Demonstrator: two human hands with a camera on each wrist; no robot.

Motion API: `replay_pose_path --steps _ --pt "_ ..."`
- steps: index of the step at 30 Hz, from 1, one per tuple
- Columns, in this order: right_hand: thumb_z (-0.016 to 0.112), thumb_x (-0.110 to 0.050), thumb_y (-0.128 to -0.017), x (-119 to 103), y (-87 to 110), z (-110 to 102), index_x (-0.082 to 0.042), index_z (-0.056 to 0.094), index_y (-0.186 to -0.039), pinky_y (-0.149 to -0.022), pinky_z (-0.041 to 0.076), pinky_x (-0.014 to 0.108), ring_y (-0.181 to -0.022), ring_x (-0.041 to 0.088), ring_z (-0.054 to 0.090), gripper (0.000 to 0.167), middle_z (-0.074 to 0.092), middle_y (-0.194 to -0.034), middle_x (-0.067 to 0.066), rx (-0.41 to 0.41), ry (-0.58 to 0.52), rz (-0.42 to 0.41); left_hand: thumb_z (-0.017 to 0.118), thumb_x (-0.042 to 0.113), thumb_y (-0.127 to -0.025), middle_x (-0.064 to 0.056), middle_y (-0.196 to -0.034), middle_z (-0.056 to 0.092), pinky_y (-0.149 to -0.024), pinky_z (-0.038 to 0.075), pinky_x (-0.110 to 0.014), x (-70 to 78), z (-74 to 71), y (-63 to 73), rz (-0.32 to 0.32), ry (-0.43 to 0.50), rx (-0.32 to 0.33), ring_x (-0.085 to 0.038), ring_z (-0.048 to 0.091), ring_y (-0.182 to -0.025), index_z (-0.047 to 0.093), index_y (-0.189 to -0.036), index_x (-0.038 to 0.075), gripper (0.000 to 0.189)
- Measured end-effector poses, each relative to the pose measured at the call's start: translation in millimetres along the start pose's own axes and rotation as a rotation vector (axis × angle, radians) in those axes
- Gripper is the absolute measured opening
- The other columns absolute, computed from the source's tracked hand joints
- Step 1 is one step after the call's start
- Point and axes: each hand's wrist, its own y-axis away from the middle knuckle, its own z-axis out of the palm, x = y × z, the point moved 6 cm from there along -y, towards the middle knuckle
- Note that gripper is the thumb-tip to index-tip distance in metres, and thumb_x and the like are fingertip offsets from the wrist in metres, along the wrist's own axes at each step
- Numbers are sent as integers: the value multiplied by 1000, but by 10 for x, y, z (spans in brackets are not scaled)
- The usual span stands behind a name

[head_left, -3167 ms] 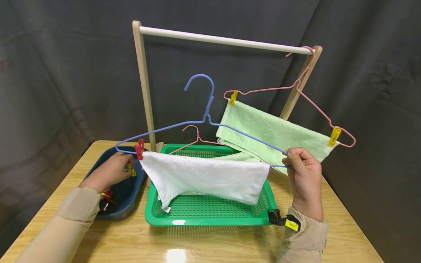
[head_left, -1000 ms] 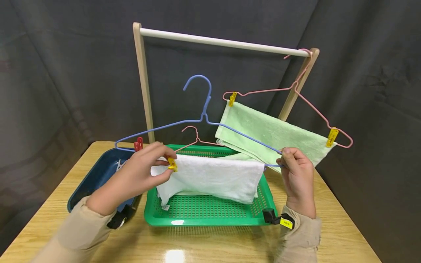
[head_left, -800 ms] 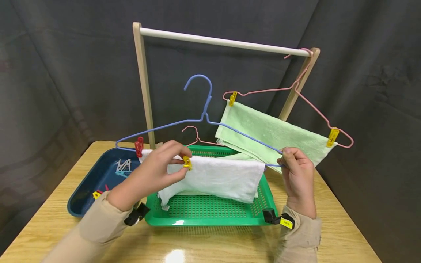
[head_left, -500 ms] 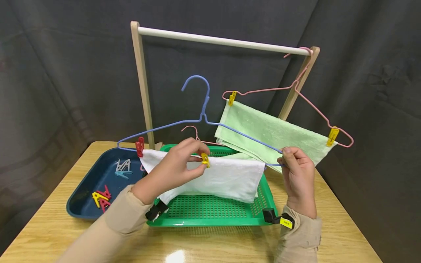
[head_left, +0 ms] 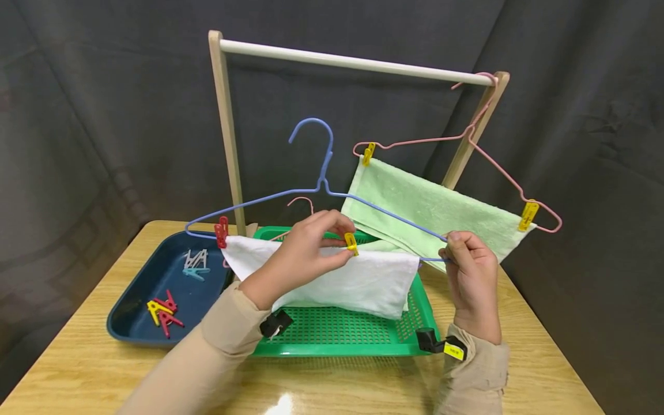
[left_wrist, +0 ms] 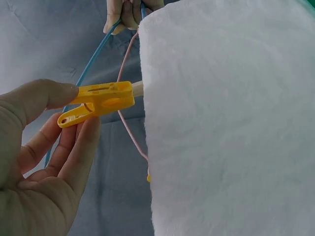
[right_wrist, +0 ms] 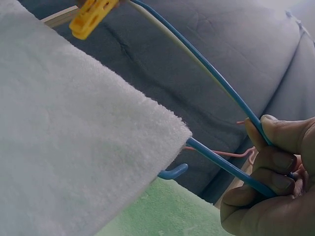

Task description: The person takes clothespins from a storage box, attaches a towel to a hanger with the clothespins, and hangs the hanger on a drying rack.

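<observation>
A blue clothes hanger (head_left: 270, 197) is held up at its right end by my right hand (head_left: 472, 276), fingers curled round the wire. Over its lower bar hangs a folded white towel (head_left: 373, 288), fastened near the left end by a red clothespin (head_left: 221, 232). My left hand (head_left: 311, 248) pinches a yellow clothespin (left_wrist: 106, 101) between thumb and fingers, just in front of the towel's top edge and right of its middle. In the left wrist view the clothespin's nose points toward the towel edge. The hanger's right corner is hidden in my right hand.
Behind, a pink hanger (head_left: 425, 140) with a green towel (head_left: 436, 204) hangs from the rack's white rod (head_left: 353, 61). Below the white towel stands a green basket (head_left: 332, 349). A dark blue tub (head_left: 116, 323) at left holds several clothespins (head_left: 163, 311).
My left hand has carried the yellow clothespin from the blue tub rightward along the white towel's top edge. My right hand keeps its grip on the blue hanger, nearly in place.
</observation>
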Motion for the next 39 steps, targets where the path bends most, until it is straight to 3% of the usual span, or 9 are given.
replay_pose_path --steps 10,27,39 --pt "53 5 -102 -15 0 6 -3 70 -82 -71 49 23 -61 15 33 26 50 -63 2 -19 -15 -4 74 -3 -89 -8 -109 62 -90 53 -20 -14 130 -125 -53 105 37 -19 65 -103 64 -111 2 25" --pt "53 4 -102 -19 -6 14 -2 69 -82 -71 48 24 -63 18 27 26 48 -63 2 -46 -35 -7 74 -7 -88 -14 -114 63 -90 55 -22 -27 361 -247 -57 275 76 -25 65 -107 65 -116 -3 30" --pt "51 3 -103 4 6 14 -4 69 -83 -73 47 23 -65 19 24 28 43 -62 0 -72 3 1 73 -5 -89 -13 -112 64 -89 55 -22 -52 501 -280 -50 288 91 -24 66 -104 67 -113 -3 25"
